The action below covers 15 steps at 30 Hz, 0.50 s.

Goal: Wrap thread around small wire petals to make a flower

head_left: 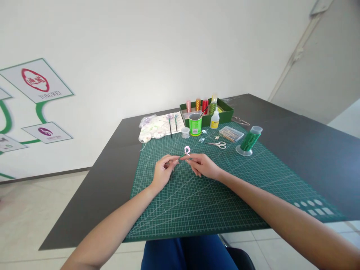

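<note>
Above the green cutting mat (208,202) both hands meet around a small handmade flower (187,150) with pale pink petals and a thin green stem. My left hand (164,170) pinches the stem's end between thumb and fingertips. On the other side, my right hand (203,165) is closed on the stem just under the petals, its index finger stretched along it. The petals stick up past the right fingertips. Small scissors (220,144) with white handles lie beyond the right hand, beside a few loose pale petals (201,140).
A spool of green thread (251,140) stands on the right. Behind the hands are a green can (195,125), a glue bottle (215,120), a clear box of sticks (231,133) and a green box (227,117) with colored spools. Finished flowers (170,126) lie on a white cloth.
</note>
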Each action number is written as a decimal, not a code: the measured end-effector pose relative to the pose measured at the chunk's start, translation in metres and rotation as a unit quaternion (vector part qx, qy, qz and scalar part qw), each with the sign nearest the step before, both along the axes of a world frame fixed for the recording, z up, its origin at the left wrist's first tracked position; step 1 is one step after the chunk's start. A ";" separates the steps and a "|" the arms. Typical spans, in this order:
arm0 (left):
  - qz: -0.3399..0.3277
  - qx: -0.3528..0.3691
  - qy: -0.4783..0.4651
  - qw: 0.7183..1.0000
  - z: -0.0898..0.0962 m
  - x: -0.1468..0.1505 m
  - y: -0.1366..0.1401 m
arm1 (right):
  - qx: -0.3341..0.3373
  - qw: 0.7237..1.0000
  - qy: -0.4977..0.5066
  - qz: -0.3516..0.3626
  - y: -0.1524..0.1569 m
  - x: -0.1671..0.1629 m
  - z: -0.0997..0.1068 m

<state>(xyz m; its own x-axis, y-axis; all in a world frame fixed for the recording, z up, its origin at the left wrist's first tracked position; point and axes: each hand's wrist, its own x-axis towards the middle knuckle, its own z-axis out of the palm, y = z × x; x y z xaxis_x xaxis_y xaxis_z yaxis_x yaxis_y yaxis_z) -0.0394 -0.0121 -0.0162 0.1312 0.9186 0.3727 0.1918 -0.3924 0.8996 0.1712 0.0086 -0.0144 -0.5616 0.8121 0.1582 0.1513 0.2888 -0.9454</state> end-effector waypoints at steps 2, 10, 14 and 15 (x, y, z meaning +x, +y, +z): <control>0.000 -0.008 0.002 1.000 0.000 0.000 0.000 | 0.027 1.000 -0.013 -0.001 -0.001 0.000 -0.002; -0.001 -0.015 0.007 1.000 -0.004 -0.001 0.000 | 0.154 0.984 -0.086 0.001 -0.008 0.002 0.000; -0.014 -0.009 0.015 1.000 -0.005 -0.001 -0.001 | 0.179 0.977 -0.118 0.000 -0.010 0.004 0.004; -0.015 -0.007 0.019 1.000 -0.004 0.000 -0.002 | 0.185 0.975 -0.125 -0.001 -0.010 0.005 0.004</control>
